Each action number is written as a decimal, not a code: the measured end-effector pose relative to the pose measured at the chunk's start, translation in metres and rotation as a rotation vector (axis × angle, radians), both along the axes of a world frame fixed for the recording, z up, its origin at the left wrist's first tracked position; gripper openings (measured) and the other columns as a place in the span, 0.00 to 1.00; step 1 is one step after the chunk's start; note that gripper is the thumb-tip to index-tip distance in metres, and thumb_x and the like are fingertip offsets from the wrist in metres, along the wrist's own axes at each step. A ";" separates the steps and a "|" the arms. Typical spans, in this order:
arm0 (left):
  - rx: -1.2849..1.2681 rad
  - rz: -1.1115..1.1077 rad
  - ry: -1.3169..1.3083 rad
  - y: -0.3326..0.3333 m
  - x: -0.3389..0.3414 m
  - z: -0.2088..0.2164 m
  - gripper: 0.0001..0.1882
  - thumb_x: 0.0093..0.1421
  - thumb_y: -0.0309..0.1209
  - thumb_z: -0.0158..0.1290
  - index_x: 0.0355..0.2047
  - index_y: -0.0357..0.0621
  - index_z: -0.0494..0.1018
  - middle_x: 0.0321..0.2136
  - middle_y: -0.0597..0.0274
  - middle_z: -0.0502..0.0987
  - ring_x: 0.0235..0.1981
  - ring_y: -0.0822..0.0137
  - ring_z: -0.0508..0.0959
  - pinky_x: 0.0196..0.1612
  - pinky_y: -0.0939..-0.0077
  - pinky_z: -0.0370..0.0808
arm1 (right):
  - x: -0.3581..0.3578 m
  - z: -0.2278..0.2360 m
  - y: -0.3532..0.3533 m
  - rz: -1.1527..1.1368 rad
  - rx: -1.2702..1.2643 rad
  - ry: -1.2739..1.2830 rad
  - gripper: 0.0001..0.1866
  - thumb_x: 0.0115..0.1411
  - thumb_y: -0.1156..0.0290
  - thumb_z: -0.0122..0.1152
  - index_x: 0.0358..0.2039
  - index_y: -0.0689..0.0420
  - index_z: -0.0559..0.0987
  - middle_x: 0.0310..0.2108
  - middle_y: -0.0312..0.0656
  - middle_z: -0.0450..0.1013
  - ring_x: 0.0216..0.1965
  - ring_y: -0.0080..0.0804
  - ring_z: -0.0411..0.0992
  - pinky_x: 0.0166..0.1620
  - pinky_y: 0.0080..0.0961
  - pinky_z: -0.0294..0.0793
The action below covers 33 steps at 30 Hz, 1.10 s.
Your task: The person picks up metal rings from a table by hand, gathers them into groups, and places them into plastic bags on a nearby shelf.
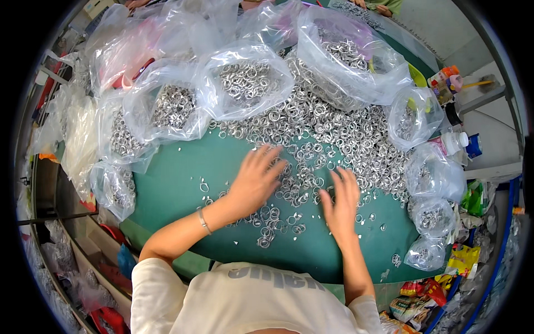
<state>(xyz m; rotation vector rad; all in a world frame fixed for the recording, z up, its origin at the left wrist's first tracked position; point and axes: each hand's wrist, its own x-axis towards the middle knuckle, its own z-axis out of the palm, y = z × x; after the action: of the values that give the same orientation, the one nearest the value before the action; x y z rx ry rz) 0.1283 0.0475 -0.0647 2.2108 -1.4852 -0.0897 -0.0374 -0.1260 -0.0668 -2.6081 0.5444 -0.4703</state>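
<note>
A large heap of silver metal rings (356, 133) covers the far and right part of the green table (172, 183). My left hand (257, 181) rests over loose rings at the heap's near left edge, fingers spread and pointing away from me. To its right, my right hand (342, 203) has its thumb and fingers apart, beside a thin scatter of rings. Neither hand shows a ring gripped in it. A small cluster of rings (268, 222) lies on the green surface near my left wrist, which wears a bracelet (204, 221). What lies under my left palm is hidden.
Transparent bags of small metal pieces ring the work area, among them a wide one (245, 83) at the back and a knotted one (425, 253) at the right. A white bottle (455, 142) stands right. Other people's hands (384, 10) show at the far edge.
</note>
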 end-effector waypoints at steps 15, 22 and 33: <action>-0.046 -0.008 0.095 0.028 0.008 -0.012 0.17 0.51 0.25 0.55 0.44 0.42 0.70 0.56 0.53 0.60 0.58 0.48 0.60 0.58 0.47 0.57 | 0.013 0.002 -0.015 -0.061 -0.044 0.024 0.12 0.51 0.73 0.62 0.37 0.60 0.77 0.44 0.45 0.66 0.48 0.44 0.62 0.51 0.38 0.58; 0.150 -0.129 -0.045 0.030 -0.003 -0.005 0.16 0.53 0.28 0.54 0.44 0.44 0.71 0.54 0.56 0.64 0.59 0.51 0.60 0.59 0.46 0.54 | 0.050 -0.015 -0.019 -0.009 -0.182 -0.003 0.11 0.50 0.74 0.62 0.35 0.62 0.76 0.44 0.46 0.67 0.48 0.45 0.62 0.51 0.40 0.58; -0.109 -0.232 0.053 -0.035 0.007 -0.006 0.20 0.55 0.23 0.50 0.50 0.40 0.68 0.58 0.54 0.61 0.59 0.52 0.59 0.59 0.48 0.55 | 0.055 -0.014 -0.022 -0.016 -0.169 -0.055 0.07 0.48 0.74 0.63 0.29 0.59 0.77 0.34 0.40 0.69 0.39 0.38 0.64 0.42 0.34 0.58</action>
<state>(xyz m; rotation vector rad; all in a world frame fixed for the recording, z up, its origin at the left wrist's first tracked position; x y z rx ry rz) 0.1354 0.0123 -0.0705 1.9299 -1.6710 -0.1375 0.0180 -0.1478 -0.0807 -2.7435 0.5285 -0.6154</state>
